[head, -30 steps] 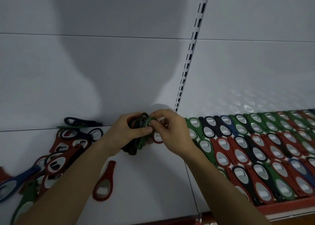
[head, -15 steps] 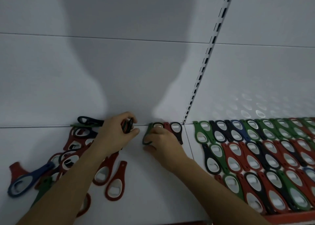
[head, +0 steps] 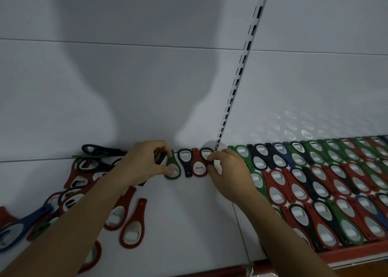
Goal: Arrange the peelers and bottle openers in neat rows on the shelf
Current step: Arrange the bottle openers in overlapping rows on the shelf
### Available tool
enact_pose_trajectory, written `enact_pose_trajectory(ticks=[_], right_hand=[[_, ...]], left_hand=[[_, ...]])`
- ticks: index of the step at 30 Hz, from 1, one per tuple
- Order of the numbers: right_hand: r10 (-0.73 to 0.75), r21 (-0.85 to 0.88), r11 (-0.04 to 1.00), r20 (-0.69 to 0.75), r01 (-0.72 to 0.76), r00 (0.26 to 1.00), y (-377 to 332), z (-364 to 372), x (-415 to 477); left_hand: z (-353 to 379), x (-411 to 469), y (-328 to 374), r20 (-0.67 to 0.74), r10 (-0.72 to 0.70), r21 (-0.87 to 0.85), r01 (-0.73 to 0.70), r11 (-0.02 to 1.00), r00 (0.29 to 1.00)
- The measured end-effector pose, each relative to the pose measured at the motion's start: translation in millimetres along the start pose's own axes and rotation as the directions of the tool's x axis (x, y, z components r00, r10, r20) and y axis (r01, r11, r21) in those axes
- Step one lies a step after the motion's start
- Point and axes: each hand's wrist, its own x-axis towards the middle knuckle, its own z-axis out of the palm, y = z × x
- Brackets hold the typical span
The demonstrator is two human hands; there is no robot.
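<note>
**Holding openers at the back edge of the shelf**

Nearest the camera, two loose red openers [head: 132, 227] lie flat on the white shelf [head: 184, 220] between the forearms, round ends toward the front. A blue opener [head: 19, 227] lies at the far left. The shelf's red lip [head: 348, 254] shows at the lower right.

Further in, the left hand [head: 144, 163] has its fingers [head: 156, 146] curled tight round a bundle of openers [head: 160, 157], dark and red ones stacked together. Its thumb presses down on the round end of a green opener [head: 173, 168] lying flat just beside the bundle. To the right of that lie a black opener [head: 185, 161] and a red opener [head: 198, 165], side by side and touching, heads alternating.

The right hand [head: 230, 172] sits just beyond the red one. Its fingers [head: 214, 156] are bent and narrow, pinching with the thumb the end opener [head: 206, 154], a black one partly hidden by the fingertips.

Left of the left hand is a jumbled pile [head: 81, 171] of red and black openers, overlapping at all angles. Right of the right hand, neat rows [head: 315, 182] of green, black, red and blue openers fill the shelf from front to back.

Behind everything stands the pale back wall [head: 126, 87], with a slotted rail [head: 241, 66] running up from just above the right hand.
</note>
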Motion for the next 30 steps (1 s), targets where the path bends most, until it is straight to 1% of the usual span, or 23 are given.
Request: enact_pose_trajectory(ticks=[2, 4, 6, 8, 12, 20, 21, 22, 23, 24, 25, 26, 28, 29, 30], right_hand=[[0.055, -0.015, 0.998, 0.043, -0.054, 0.998, 2, 2, 0], [0.098, -0.030, 0.995, 0.124, -0.095, 0.987, 3, 6, 1], [0.079, -0.063, 0.996, 0.167, -0.070, 0.983, 4, 10, 0], [0.046, -0.068, 0.997, 0.156, -0.035, 0.987, 4, 12, -1], [0.050, -0.044, 0.998, 0.143, -0.044, 0.988, 8, 14, -1], [0.059, -0.024, 0.998, 0.178, -0.056, 0.982, 12, 12, 2], [0.056, -0.023, 0.998, 0.173, -0.052, 0.983, 10, 11, 1], [0.044, -0.003, 0.999, 0.144, -0.044, 0.989, 8, 9, 0], [0.021, 0.041, 0.999, 0.092, -0.025, 0.996, 4, 8, -2], [-0.005, 0.102, 0.995, 0.032, 0.002, 0.999, -1, 7, -4], [-0.022, 0.179, 0.984, -0.014, 0.024, 1.000, -8, 6, -5], [-0.024, 0.274, 0.961, -0.034, 0.033, 0.999, -16, 7, -7], [-0.014, 0.482, 0.876, 0.004, 0.010, 1.000, -35, 10, -6], [-0.019, 0.558, 0.830, 0.041, -0.007, 0.999, -44, 12, -3], [-0.034, 0.608, 0.794, 0.070, -0.015, 0.997, -52, 14, 0]], left_hand=[[3, 3, -1, 0.047, 0.026, 0.077, -0.030, 0.997, 0.999], [7, 5, -2, 0.106, 0.020, 0.132, -0.034, 0.991, 0.994], [11, 5, -3, 0.115, 0.020, 0.163, -0.038, 0.986, 0.993], [15, 5, -6, 0.082, 0.033, 0.168, -0.047, 0.985, 0.996], [22, 6, -6, 0.046, 0.045, 0.143, -0.051, 0.988, 0.998], [21, 10, -4, 0.067, 0.045, 0.102, -0.052, 0.993, 0.997], [18, 9, -3, 0.049, 0.034, 0.063, -0.038, 0.997, 0.998], [14, 8, -2, 0.025, 0.009, -0.017, -0.008, 1.000, 1.000], [9, 6, 0, 0.002, -0.036, -0.149, 0.036, 0.988, 0.999], [4, 2, 2, -0.013, -0.089, -0.321, 0.080, 0.944, 0.996], [0, -3, 4, -0.010, -0.134, -0.488, 0.112, 0.866, 0.991], [-1, -8, 5, 0.008, -0.157, -0.612, 0.129, 0.780, 0.988], [0, -18, 5, 0.058, -0.128, -0.757, 0.128, 0.641, 0.990], [2, -23, 6, 0.079, -0.095, -0.792, 0.120, 0.598, 0.992], [3, -27, 7, 0.085, -0.069, -0.800, 0.110, 0.590, 0.994]])
